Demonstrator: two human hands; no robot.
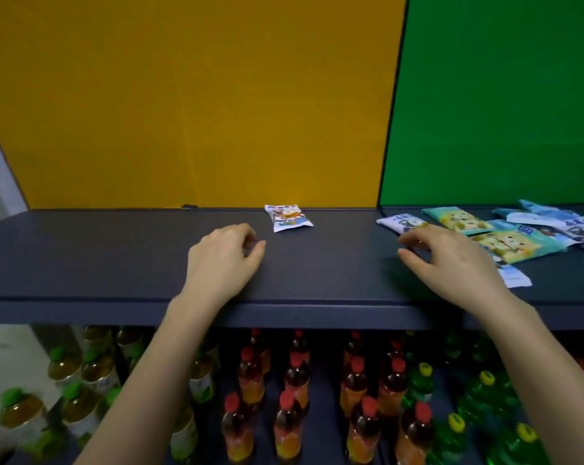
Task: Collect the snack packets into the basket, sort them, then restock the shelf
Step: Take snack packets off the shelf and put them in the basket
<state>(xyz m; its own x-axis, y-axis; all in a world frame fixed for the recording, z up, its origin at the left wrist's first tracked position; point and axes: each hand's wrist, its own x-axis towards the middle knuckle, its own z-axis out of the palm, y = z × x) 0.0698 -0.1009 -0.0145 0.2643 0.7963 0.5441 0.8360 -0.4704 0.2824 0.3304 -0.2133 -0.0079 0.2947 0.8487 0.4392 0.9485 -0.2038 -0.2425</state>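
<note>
A small white snack packet (288, 217) lies alone near the back of the dark grey shelf (116, 256). My left hand (223, 260) hovers just left of and in front of it, fingers loosely curled, holding nothing. Several more snack packets (505, 236), teal and white-blue, lie scattered on the shelf at the right. My right hand (451, 260) hovers over the left end of that group, fingers loosely curled, empty, partly covering a white packet (515, 280). No basket is in view.
Yellow back panel (200, 95) and green back panel (498, 95) rise behind the shelf, split by a dark post. Below the shelf's front edge stand rows of drink bottles (294, 397), with green, red and yellow caps.
</note>
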